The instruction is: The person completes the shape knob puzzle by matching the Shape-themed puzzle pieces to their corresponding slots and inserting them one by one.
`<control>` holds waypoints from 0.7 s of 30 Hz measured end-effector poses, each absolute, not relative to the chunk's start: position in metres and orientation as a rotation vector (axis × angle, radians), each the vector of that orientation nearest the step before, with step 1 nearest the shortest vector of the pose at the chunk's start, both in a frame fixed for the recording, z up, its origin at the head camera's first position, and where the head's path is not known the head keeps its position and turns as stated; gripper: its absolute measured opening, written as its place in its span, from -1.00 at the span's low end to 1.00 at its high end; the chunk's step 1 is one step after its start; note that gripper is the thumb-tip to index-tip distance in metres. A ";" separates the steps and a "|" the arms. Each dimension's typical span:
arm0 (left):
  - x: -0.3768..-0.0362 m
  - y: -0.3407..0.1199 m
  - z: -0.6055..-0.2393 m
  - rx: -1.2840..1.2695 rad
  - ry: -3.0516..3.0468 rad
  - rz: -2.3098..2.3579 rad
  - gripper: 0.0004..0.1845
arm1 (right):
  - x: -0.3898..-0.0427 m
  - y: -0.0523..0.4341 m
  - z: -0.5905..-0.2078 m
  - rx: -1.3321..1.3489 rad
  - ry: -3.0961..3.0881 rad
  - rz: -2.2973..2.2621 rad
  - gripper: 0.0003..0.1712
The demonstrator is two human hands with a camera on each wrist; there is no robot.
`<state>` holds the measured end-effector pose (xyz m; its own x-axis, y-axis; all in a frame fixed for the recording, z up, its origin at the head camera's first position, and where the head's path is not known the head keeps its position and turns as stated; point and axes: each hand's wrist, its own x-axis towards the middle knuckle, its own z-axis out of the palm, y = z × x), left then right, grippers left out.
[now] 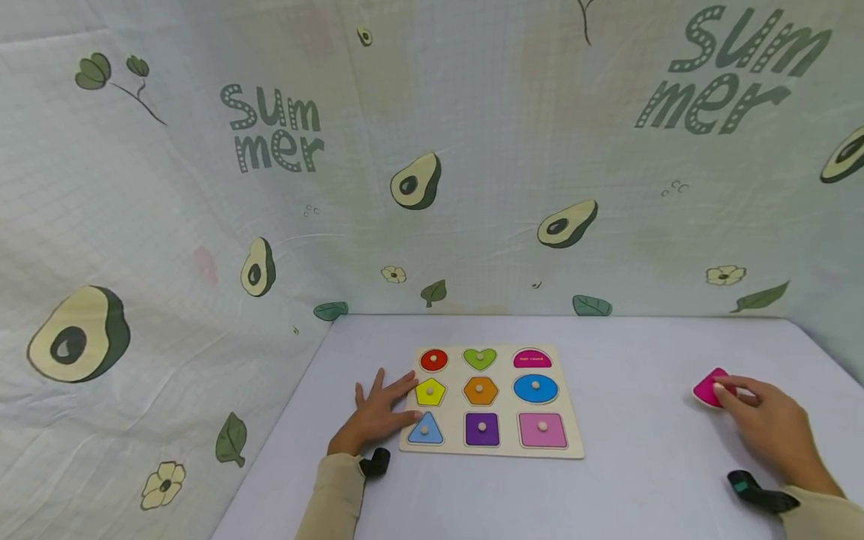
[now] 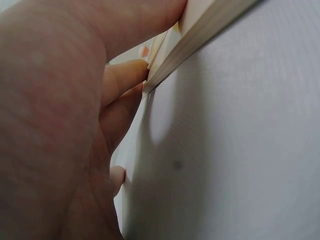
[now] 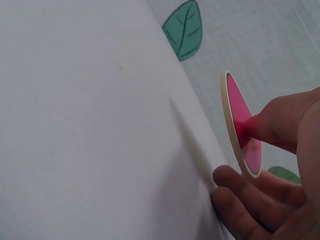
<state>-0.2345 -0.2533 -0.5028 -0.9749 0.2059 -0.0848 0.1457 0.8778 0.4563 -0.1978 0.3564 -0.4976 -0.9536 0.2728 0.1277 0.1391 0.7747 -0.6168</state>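
Note:
A wooden shape puzzle board point(image 1: 508, 420) lies on the white table, and its semicircle recess point(image 1: 532, 361) at the top right is bare, showing a magenta printed base. My left hand point(image 1: 376, 411) touches the board's left edge, fingers spread, near the yellow pentagon point(image 1: 430, 392) and the light blue triangle point(image 1: 425, 430). In the left wrist view, the fingertips meet the wooden edge point(image 2: 190, 47). Well right of the board, my right hand point(image 1: 776, 424) pinches a magenta semicircle puzzle piece point(image 3: 241, 107) by its knob, tilted and raised off the table.
Other knobbed pieces sit in the board: a red oval point(image 1: 433, 360), green heart point(image 1: 480, 358), orange hexagon point(image 1: 481, 390), blue oval point(image 1: 536, 388), purple square point(image 1: 482, 429) and pink rectangle point(image 1: 543, 430). A printed avocado cloth point(image 1: 472, 255) hangs behind the table point(image 1: 634, 390).

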 end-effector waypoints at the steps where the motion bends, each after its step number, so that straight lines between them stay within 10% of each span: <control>1: -0.235 -0.253 -0.503 0.274 2.916 0.694 -0.18 | -0.198 0.355 -0.497 -0.312 -2.757 0.955 -0.35; 21: -0.234 -0.253 -0.505 0.282 2.934 0.679 -0.20 | -0.204 0.318 -0.494 -0.231 -2.567 1.536 -0.32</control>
<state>-0.2339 -0.2532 -0.5050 -0.9759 0.2062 -0.0714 0.1539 0.8824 0.4447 -0.2039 0.3177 -0.4938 -0.9783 0.2031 0.0420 0.0590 0.4665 -0.8826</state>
